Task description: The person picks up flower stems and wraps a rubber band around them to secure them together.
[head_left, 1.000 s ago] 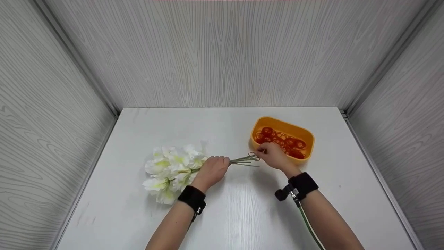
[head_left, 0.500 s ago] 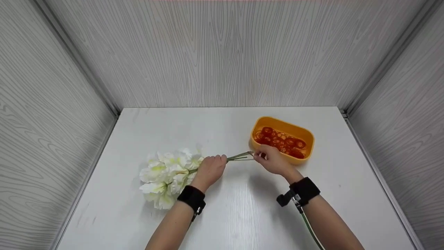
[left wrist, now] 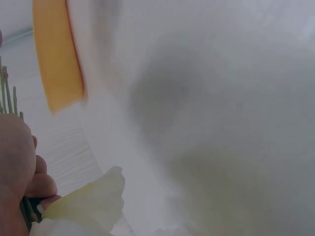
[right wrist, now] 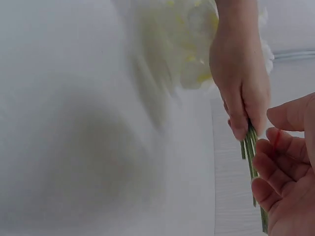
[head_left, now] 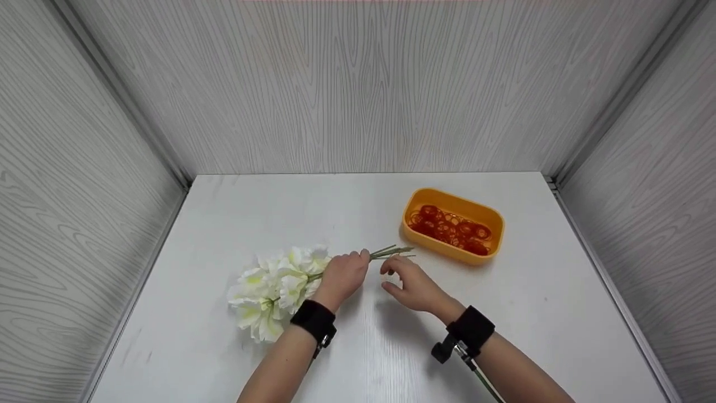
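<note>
My left hand (head_left: 344, 275) grips the green stems (head_left: 390, 252) of a bunch of white artificial flowers (head_left: 277, 291), whose heads lie to its left. The cut ends stick out to the right of the fist. Just below these ends is my right hand (head_left: 411, 286), with fingers curled and the thumb apart from them. In the right wrist view a thin red rubber band (right wrist: 276, 141) shows as a short strand across a curled finger; most of it is hidden. The left wrist view has the stems (left wrist: 9, 98) rising above the left hand (left wrist: 17, 157).
An orange tray (head_left: 453, 252) holds many red rubber bands (head_left: 447, 226), behind and right of the hands. The white tabletop (head_left: 268, 207) is bounded by grey wood-grain panels at the back and both sides.
My right hand has drawn away from the stem tips, moving left and toward me, and its thumb has parted from the fingers. The left hand still grips the stems, and the flowers shifted slightly.
</note>
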Motion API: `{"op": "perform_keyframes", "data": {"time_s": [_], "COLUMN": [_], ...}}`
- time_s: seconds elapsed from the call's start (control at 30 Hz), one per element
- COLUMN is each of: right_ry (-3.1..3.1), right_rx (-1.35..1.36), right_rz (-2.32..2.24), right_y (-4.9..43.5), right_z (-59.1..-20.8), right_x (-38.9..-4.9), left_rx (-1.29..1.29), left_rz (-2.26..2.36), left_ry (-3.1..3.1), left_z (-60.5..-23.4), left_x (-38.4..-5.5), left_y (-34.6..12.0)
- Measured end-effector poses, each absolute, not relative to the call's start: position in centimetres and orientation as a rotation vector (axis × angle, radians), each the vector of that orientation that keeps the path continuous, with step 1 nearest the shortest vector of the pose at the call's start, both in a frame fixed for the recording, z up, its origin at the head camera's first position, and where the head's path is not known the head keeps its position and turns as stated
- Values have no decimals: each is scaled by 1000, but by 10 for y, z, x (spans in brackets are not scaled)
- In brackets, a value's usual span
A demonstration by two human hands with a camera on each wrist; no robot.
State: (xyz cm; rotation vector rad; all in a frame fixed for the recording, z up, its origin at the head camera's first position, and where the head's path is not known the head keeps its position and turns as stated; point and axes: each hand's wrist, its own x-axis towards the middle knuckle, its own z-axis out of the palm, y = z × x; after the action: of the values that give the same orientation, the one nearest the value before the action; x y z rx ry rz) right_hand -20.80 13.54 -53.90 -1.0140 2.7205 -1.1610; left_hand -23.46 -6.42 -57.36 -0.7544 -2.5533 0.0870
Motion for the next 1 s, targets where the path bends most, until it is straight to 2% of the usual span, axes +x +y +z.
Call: {"op": "perform_keyframes", "data": {"time_s": [0.33, 0.43, 0.53, 0.77, 1.0], "right_ry": [2526, 2454, 2396, 2204, 2076], "right_rx": [-1310, -1324, -1191, -631, -275], "right_rz": [-1115, -1165, -1242, -1519, -1770], "right_y": [110, 111, 117, 141, 161], "right_z": [-544, -549, -555, -538, -568], "right_x": [-190, -189, -191, -202, -232], "left_rx": [-798, -811, -812, -823, -883], "left_rz": [57, 38, 9, 13, -19], "left_ry": [-2650, -2659, -2649, -2512, -2353], "left_z": [-569, -569, -568, -564, -568], "left_x": [-234, -235, -236, -238, -238], "left_y": [-65, -67, -69, -71, -68]}}
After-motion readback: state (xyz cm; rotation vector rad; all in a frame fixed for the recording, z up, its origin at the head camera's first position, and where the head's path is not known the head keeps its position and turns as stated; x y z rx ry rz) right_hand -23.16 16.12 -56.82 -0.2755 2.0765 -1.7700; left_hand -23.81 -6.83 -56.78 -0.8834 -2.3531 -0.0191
